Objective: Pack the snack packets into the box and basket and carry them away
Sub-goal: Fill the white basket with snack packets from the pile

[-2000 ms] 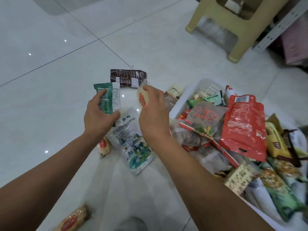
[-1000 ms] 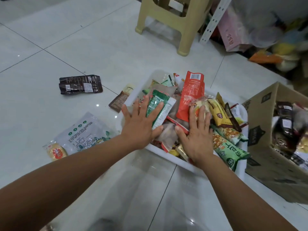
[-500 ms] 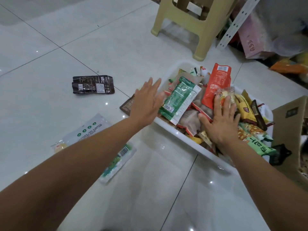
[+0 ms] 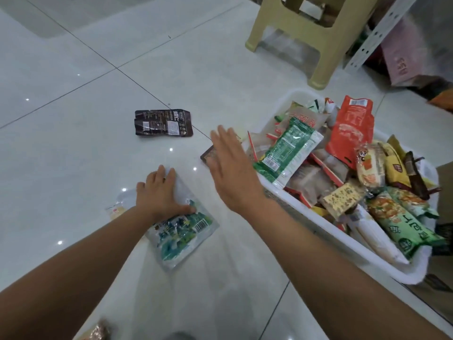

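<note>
Your left hand [image 4: 159, 195] lies flat on the slick packet [image 4: 181, 231], right hand [image 4: 230, 173] spread empty: it may slide off the heaped basket [image 4: 392, 266].

right hand [image 4: 230, 173] covers most of a brown packet [image 4: 207, 156]; the box [image 4: 446, 182] runs off-frame.

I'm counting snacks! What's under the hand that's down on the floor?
Under the left hand lies a clear plastic packet with blue-green print, flat on the white tiled floor. The palm covers its upper part, so that part cannot be seen.
</note>
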